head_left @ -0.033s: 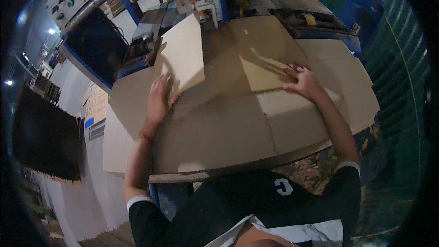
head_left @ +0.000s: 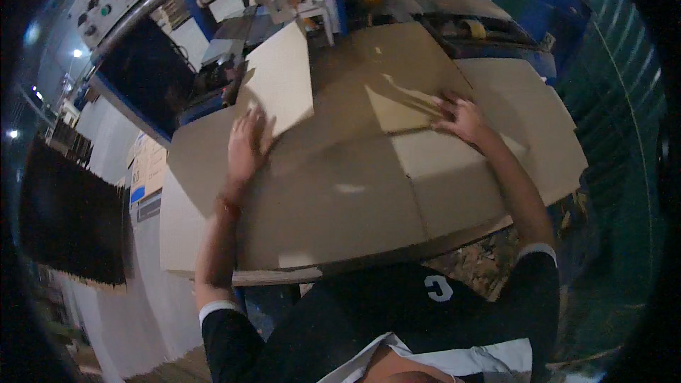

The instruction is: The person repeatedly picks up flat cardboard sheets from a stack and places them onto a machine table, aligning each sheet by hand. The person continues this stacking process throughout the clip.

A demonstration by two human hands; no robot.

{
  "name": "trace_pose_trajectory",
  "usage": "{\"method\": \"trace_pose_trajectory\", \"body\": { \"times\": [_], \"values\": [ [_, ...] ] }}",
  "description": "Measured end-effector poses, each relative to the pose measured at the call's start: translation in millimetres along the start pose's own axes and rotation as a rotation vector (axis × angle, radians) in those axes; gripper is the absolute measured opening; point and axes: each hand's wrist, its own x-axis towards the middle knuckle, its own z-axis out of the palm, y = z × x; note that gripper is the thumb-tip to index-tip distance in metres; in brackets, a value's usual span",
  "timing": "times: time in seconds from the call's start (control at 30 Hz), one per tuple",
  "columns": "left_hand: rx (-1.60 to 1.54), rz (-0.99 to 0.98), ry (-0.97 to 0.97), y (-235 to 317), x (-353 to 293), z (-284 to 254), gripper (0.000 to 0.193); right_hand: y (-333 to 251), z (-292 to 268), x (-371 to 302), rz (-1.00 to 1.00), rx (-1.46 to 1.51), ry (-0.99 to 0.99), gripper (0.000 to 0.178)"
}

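Touching a brown cardboard sheet point(head_left: 347, 99) with both hands, at upper centre of the frame, atop larger cardboard point(head_left: 340, 216) across the middle. Left hand point(head_left: 248, 140) at the lower edge of a pale panel point(head_left: 280, 81), fingers slightly apart; too blurred to say whether pinching. Right hand point(head_left: 462, 120) at the sheet's right side, fingers bent and partly spread, grip equally unclear. Apparently partway through handling: already laid up near the blue machine point(head_left: 145, 74), not yet released.

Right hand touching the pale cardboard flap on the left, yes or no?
Apart. The head view shows it: a wide stretch of brown cardboard lies between the right hand and the pale cardboard flap.
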Motion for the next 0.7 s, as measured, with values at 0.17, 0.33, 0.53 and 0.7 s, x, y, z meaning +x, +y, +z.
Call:
{"method": "trace_pose_trajectory", "body": {
  "times": [0.17,0.33,0.53,0.7],
  "values": [
    [0.266,-0.199,-0.027,-4,32,17,0.087,-13,17,20,0.047,-0.316,0.227,0.046],
    [0.227,-0.207,0.398,-15,-62,-53,0.07,39,-19,-78,0.313,0.083,0.386,0.056],
    [0.431,-1.109,0.303,-82,-287,-97,0.049,154,-2,-192,0.918,0.133,1.019,0.069],
    [0.486,-0.776,0.241,-126,-363,-78,0.061,201,16,-196,1.06,0.066,0.879,0.067]
  ]
}}
